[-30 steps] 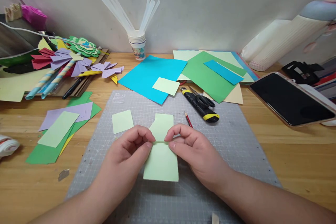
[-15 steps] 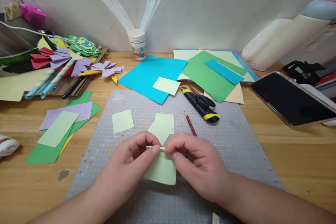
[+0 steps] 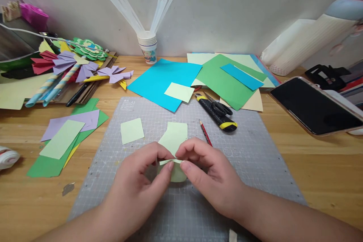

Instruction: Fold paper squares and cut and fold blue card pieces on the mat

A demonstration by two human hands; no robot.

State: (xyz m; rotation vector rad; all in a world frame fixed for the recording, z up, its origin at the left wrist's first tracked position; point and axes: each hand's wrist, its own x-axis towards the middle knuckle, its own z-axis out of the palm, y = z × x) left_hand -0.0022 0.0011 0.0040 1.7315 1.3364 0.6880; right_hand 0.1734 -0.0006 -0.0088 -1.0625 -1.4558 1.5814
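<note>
The hands point(image 3: 141, 176) and forearms point(image 3: 272, 210) are bare, with short thumbnails point(image 3: 170, 165).

Partly blocked from where I sit.
The left hand point(image 3: 136, 183) and right hand point(image 3: 217, 181) hide parts of the folded pale green paper sheet point(image 3: 178, 175), and the right one covers the near end of the slim red pencil point(image 3: 205, 132). My view's left edge crops the rounded white tube point(image 3: 9, 157); its bottom edge cuts off a small beige strip point(image 3: 233, 235). The print point(image 3: 127, 106) on the grey gridded cutting mat point(image 3: 255, 155) is too tiny for me to read.
</note>
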